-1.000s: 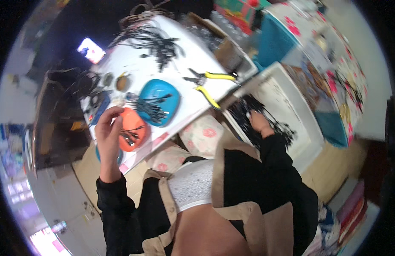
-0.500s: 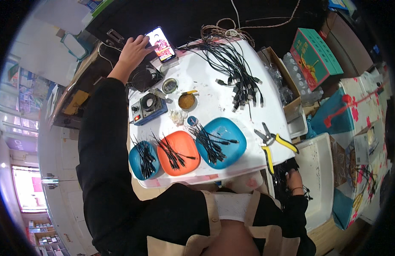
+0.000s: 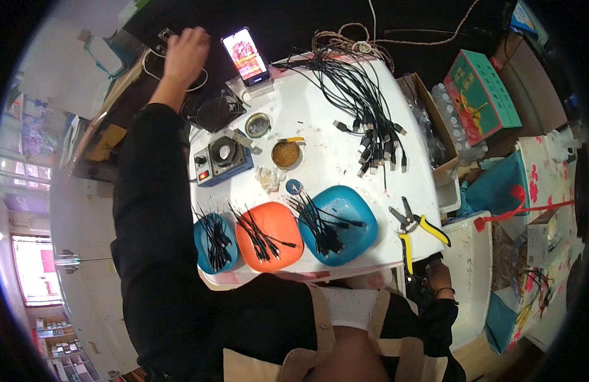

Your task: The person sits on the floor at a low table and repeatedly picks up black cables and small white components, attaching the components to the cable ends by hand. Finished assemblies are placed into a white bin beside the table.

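Head view: the left hand [image 3: 185, 52] is stretched far out past the back left corner of the white worktop [image 3: 320, 127], resting on a small dark object [image 3: 164, 35] at the dark surface there; its fingers are curled down over it, but whether they grip it cannot be told. Just to the right of that hand a lit phone [image 3: 245, 56] stands propped at the worktop's far edge. The right hand [image 3: 434, 283] is low at the near right corner, beside a white bin [image 3: 476, 280]; its fingers are hidden among dark cable pieces, so their state cannot be told. Just above it on the worktop lie yellow-handled pliers [image 3: 412, 232]. Along the near edge sit three bowls holding short black cables: a small blue bowl [image 3: 205, 251], an orange bowl [image 3: 278, 232] and a larger blue bowl [image 3: 351, 223]. A bundle of black cables [image 3: 364, 108] is spread across the far right part.
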Action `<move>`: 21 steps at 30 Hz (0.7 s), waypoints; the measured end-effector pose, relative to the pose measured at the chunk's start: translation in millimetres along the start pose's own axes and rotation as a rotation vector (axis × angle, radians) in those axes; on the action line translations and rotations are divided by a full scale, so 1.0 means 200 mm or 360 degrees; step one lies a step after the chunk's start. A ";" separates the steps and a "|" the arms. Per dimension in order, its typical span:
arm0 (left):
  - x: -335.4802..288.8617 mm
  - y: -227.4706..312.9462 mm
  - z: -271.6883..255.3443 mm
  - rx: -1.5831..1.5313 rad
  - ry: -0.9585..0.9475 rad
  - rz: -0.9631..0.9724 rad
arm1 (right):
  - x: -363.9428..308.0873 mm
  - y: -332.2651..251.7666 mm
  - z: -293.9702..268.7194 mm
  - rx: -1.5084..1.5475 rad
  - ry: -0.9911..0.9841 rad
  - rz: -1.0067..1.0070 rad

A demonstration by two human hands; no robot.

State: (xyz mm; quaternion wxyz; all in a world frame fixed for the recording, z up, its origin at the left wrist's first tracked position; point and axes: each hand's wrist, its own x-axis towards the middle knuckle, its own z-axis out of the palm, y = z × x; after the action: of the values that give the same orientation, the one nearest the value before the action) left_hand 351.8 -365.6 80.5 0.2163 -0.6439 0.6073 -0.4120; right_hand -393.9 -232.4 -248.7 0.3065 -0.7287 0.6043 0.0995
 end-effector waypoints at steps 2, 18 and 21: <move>-0.09 -0.14 -0.14 -0.0158 0.0258 -0.0370 | -0.04 0.03 -0.08 -0.0041 -0.0104 0.0048; -1.53 0.28 -1.75 -0.3292 0.1179 0.0412 | -0.32 -0.32 -0.86 -0.0423 0.0414 -0.0341; -1.64 0.35 -1.80 -0.3437 0.1193 0.0377 | -0.37 -0.45 -0.87 -0.0403 0.0408 -0.0378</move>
State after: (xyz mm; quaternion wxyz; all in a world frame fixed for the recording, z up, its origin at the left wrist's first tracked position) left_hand 48.6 17.4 142.7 -0.6055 -0.2693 0.7268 0.1806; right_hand -366.4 -262.3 -42.7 0.1428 -0.8342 0.5309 0.0443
